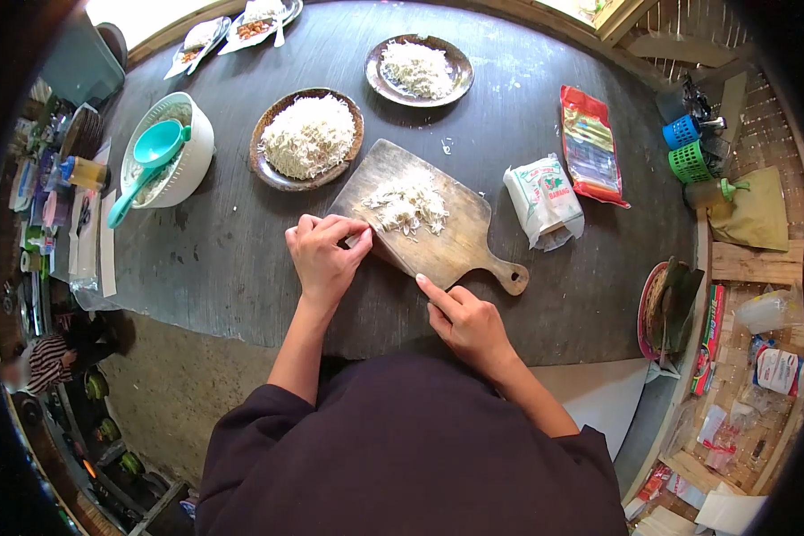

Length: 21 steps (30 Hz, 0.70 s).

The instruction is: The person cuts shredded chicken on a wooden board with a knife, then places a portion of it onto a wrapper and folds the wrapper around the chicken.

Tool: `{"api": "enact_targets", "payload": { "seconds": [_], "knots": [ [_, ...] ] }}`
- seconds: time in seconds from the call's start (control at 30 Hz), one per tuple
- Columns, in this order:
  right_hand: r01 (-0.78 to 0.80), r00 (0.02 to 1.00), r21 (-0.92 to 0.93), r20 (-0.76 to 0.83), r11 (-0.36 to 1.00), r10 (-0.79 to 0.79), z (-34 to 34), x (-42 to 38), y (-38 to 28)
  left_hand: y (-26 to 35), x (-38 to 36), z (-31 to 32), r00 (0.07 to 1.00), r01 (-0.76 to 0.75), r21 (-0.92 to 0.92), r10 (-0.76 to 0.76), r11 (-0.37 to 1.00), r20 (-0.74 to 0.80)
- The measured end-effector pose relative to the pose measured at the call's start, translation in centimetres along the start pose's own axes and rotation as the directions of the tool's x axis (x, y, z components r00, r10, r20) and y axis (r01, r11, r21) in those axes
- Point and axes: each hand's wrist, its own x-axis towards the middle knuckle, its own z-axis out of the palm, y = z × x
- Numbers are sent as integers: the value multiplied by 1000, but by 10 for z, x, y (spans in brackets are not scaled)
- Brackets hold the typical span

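From where I stand, the left hand has its fingertips pinched together at the near edge of the wooden board, seemingly on a small pale piece, though the fingers hide most of it. The right hand points its index finger along that same edge, the other fingers curled under; I can't tell whether its grip closes on a knife. A loose pile of pale shreds lies on the board just beyond both hands. I'd judge this to be the shredding itself, well along, since a much bigger heap fills the brown dish past the board. The next move calls for a firm pinch, fingertips tucked clear of any blade, and a steady right index. Farther across the tabletop sit a second dish of shreds, a white tub and, to the right, a white packet.
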Motion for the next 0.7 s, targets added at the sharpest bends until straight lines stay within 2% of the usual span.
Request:
{"api": "enact_targets", "payload": {
  "seconds": [0.1, 0.27, 0.4, 0.47, 0.7],
  "knots": [
    [-14, 1000, -60, 0, 998, 14, 5, 4, -2, -1, 1, 1, 1000, -10, 10, 10, 1000, -12],
    [-18, 1000, -59, -15, 998, 17, 4, 3, -4, -1, -1, 2, 999, -13, 7, 13, 1000, -47],
    [-18, 999, -6, -52, 1000, 17, 2, -6, -2, 0, -3, 2, 998, -24, 10, 24, 1000, -54],
    [-109, 993, 12, -43, 994, 109, -3, -10, -3, -1, -3, 3, 999, -25, -1, 25, 1000, -41],
    [-61, 995, 65, -72, 996, 66, -2, -15, -4, -4, -6, 5, 995, -57, -13, 56, 998, -79]
  ]
}}
